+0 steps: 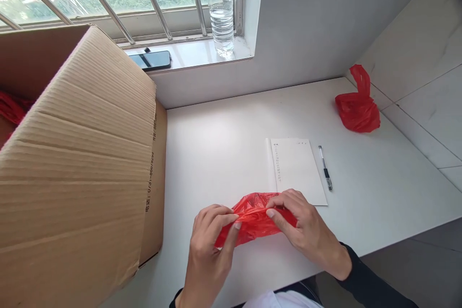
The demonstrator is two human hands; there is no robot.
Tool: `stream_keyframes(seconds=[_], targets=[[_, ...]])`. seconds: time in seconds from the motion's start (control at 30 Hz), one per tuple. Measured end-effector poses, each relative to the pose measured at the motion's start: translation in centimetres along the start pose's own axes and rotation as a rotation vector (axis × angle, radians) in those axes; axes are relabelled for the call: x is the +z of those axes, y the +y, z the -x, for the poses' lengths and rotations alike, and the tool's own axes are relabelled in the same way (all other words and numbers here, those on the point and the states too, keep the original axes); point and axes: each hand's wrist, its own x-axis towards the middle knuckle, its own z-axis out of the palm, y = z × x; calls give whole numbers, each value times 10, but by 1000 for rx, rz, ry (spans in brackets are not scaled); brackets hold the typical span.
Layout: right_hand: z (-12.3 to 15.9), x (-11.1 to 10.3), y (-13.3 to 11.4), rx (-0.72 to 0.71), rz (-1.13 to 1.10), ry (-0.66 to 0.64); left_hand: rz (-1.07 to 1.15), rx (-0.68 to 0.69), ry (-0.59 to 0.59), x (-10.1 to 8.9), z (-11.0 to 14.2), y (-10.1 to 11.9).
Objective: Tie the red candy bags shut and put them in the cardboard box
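A red plastic bag (257,225) is held over the front part of the white table, its top edge stretched between my two hands. My left hand (213,236) pinches the left end of that edge between thumb and fingers. On the other side, my right hand (301,224) pinches the edge in the same way. What is inside the bag, if anything, cannot be seen. Just behind the bag lies a white notebook (298,168) with small printed or written marks, and the bag covers part of its near edge. A pen (325,168) lies right of the notebook.
A large open cardboard box (90,163) stands at the left, with red material (12,108) inside. A second red bag (358,110), knotted, sits at the back right of the table (216,154). The windowsill holds a phone (157,59) and a water bottle (221,24).
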Motion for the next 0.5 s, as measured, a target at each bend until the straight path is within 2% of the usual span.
stream_keyframes(seconds=[0.13, 0.2, 0.33, 0.43, 0.5], targets=[[4, -7, 6, 162, -75, 90, 220, -405, 123, -8, 5, -6], [6, -9, 8, 206, -127, 88, 325, -542, 146, -9, 7, -6], [5, -10, 4, 209, -164, 73, 379, -518, 116, -7, 5, 1], [1, -11, -4, 144, -111, 15, 339, -473, 51, -6, 4, 7], [0, -12, -8, 107, -135, -3, 332, -432, 56, -7, 5, 9]])
